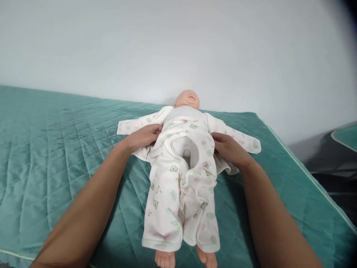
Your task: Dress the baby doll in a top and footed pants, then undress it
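A baby doll (187, 99) lies on its back on a teal quilted bed (55, 141), head toward the wall, bare feet nearest me. It wears white printed pants (167, 201) and a white printed top (189, 124) with sleeves spread out sideways. My left hand (145, 137) is closed on the waistband of the pants at the doll's left side in view. My right hand (227, 149) grips the waistband on the opposite side. The crotch opening of the pants gapes between my hands.
A pale wall (178, 44) rises directly behind the bed. The bed's right edge (306, 175) drops to a dark floor, and a second teal surface (346, 136) shows at the far right.
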`<action>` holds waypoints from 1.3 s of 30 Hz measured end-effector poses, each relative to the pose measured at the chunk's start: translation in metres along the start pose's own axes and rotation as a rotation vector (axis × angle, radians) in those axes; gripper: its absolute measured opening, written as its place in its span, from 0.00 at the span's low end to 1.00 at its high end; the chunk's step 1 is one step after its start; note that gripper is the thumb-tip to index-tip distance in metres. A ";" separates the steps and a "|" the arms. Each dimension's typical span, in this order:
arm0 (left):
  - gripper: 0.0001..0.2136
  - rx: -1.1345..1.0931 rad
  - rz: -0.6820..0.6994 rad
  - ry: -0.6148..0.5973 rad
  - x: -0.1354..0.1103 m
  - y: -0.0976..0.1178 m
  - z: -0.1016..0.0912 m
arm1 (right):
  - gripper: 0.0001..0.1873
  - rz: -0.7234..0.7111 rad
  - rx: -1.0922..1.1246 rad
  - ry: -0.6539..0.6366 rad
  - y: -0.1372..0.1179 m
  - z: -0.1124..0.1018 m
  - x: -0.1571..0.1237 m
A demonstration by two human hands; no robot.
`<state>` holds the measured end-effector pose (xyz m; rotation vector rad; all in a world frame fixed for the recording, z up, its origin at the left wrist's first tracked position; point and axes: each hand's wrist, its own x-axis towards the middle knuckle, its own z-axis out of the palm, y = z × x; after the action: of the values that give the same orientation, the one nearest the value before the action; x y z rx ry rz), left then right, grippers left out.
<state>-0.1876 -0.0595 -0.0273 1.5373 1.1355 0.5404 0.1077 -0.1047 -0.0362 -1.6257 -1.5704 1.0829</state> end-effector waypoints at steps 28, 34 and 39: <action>0.11 0.172 0.093 0.108 0.014 -0.013 0.001 | 0.07 -0.044 -0.419 0.275 -0.004 0.011 0.009; 0.17 0.116 0.159 0.004 0.013 -0.017 -0.003 | 0.12 -0.017 -0.083 0.245 0.002 0.013 0.009; 0.15 0.100 0.178 0.007 0.012 -0.018 -0.004 | 0.13 0.000 0.186 0.213 0.004 0.016 0.008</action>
<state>-0.1925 -0.0479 -0.0456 1.7349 1.0506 0.6161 0.0947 -0.0990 -0.0482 -1.5587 -1.2933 0.9886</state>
